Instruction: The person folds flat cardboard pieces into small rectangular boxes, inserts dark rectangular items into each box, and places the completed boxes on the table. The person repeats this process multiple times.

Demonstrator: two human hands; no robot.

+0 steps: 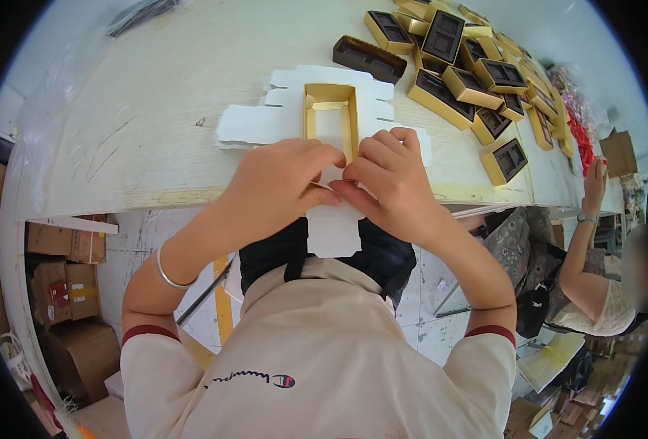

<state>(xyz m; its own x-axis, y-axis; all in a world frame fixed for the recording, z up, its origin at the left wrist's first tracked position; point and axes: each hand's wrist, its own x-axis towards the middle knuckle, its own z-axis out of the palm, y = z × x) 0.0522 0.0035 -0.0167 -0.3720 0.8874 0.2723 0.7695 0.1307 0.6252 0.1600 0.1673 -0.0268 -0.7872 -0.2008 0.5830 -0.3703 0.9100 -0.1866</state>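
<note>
In front of me a rectangular gold cardboard box (352,113) stands with its inside facing up, on white flat die-cut card sheets (254,123). My left hand (280,175) is closed at the box's near left corner, thumb and fingers pinching its near end. My right hand (390,175) likewise pinches the near right corner, its thumb tip close to the left thumb. The fingers hide most of the near wall. A white card flap (333,233) hangs below my hands, over the table's front edge.
A heap of gold boxes with black inserts (477,73) lies at the far right. One separate gold box (505,162) sits nearer, and a dark tray (368,60) lies behind the sheets. Cartons (68,293) fill shelves at lower left. Another person's arm (586,227) reaches up at right.
</note>
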